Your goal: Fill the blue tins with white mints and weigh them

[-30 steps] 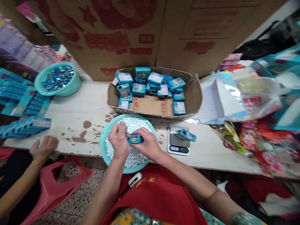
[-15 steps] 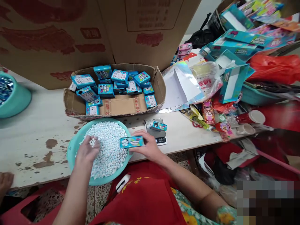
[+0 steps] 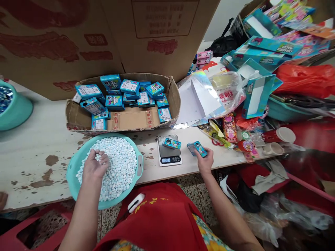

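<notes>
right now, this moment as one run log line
left hand: holding rounded white pieces over round turquoise basin | right hand: holding rectangular blue cardboard box beside grey digital scale | on scale: another blue box

Pellets (image 3: 98,158) half-hidden in left hand (image 3: 94,168), side bowl (image 3: 21,111) cropped; carton lettering (image 3: 163,22) seemingly illegible

One teal carton (image 3: 276,46) reads "CARAMELO"; the scale (image 3: 165,153) shows unclear digits.

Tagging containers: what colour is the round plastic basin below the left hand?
Turquoise plastic basin; best seen in the head view.
</notes>
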Available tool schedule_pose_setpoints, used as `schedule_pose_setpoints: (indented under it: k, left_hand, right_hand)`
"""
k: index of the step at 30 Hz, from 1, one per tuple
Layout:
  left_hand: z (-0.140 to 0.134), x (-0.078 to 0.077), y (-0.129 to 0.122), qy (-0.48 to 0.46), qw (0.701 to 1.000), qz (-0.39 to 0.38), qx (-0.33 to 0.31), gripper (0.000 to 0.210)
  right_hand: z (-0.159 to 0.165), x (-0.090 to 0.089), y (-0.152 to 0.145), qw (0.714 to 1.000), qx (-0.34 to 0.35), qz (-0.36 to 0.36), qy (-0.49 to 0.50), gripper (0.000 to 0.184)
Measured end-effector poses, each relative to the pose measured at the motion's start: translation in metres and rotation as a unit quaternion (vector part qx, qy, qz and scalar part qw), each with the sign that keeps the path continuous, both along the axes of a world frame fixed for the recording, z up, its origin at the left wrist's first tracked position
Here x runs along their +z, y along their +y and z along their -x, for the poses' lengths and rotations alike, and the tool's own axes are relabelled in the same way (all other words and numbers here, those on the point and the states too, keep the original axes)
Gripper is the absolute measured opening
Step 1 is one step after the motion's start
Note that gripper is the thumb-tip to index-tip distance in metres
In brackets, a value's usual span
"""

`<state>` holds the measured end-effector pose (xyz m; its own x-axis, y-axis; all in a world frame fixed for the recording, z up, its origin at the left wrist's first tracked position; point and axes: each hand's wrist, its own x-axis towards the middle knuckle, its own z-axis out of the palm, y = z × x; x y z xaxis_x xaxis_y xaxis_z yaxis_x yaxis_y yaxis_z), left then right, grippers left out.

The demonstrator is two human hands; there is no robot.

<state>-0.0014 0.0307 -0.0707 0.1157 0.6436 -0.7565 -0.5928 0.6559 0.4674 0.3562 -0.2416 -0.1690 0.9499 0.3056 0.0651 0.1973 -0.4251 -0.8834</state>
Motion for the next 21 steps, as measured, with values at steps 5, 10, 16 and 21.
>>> schedule_pose_setpoints:
  k: [5,10,16,21]
  left_hand:
    - [-0.008,-0.003,-0.006,0.022,0.998,0.051,-0.043,0.029]
    - [-0.020,0.002,-0.012,0.029,0.998,0.054,-0.033,0.033]
    - [-0.051,0.054,-0.028,-0.011,0.993,-0.115,-0.027,0.042]
    - [-0.076,0.083,-0.039,0.076,0.956,-0.285,0.015,0.046]
  right_hand:
    - [0.025,0.026,0.026,0.972,0.122,0.035,-0.199,0.072]
    - [0.052,0.045,0.085,0.948,0.296,0.044,-0.110,0.045]
    - [0.107,0.108,0.134,0.899,0.427,-0.036,-0.090,0.032]
    - [0.162,0.137,0.163,0.840,0.535,-0.034,-0.080,0.029]
